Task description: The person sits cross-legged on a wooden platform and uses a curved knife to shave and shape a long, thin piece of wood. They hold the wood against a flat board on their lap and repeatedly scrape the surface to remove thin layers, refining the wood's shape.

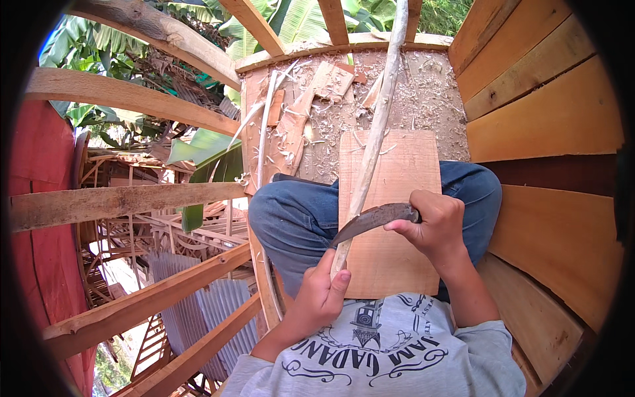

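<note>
A long, pale wooden stick (378, 126) slants from my lap up past the far edge of the platform. Closed round its near end is my left hand (321, 291). My right hand (433, 221) grips the handle of a knife with a broad, curved, dark blade (374, 220). That blade lies across the stick a little beyond my left hand; its tip points left. Under the stick, a flat wooden board (397, 264) rests on my lap over my crossed, jeans-clad legs. Most of the knife's handle is hidden inside my right fist.
Curled shavings (430, 92) and scrap wood pieces (331, 81) litter the platform floor ahead. Thin peeled strips (266, 126) lie along its left edge. Open wooden rails (126, 204) run along the left, with a drop beyond. A plank wall (549, 119) stands close on the right.
</note>
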Tool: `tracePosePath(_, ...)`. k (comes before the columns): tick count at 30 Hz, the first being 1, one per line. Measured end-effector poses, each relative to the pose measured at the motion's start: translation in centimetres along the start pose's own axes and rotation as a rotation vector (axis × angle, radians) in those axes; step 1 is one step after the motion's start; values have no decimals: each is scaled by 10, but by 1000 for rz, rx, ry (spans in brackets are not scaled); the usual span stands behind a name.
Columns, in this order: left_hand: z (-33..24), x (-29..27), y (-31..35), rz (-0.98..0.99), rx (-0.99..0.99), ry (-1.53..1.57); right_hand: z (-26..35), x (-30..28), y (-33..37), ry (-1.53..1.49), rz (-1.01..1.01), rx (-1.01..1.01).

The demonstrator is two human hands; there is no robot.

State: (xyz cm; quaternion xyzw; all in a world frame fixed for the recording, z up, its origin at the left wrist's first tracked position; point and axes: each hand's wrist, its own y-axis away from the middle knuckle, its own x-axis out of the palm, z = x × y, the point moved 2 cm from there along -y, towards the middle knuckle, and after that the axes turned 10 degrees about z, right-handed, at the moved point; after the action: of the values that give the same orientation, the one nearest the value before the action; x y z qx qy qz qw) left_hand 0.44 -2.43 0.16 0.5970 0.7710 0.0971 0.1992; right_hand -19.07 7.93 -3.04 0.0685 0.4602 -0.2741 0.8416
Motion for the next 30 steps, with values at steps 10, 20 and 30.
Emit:
tracePosePath(10, 10, 7, 10, -59, -34, 77, -85, -29, -21, -297, -299, 432)
tracePosePath(20, 10, 15, -11, -10, 56, 318, 9, 13, 17, -184, 10, 110)
tracePosePath(30, -7, 15, -4, -59, 92, -49, -10, 14, -1, -1, -124, 20)
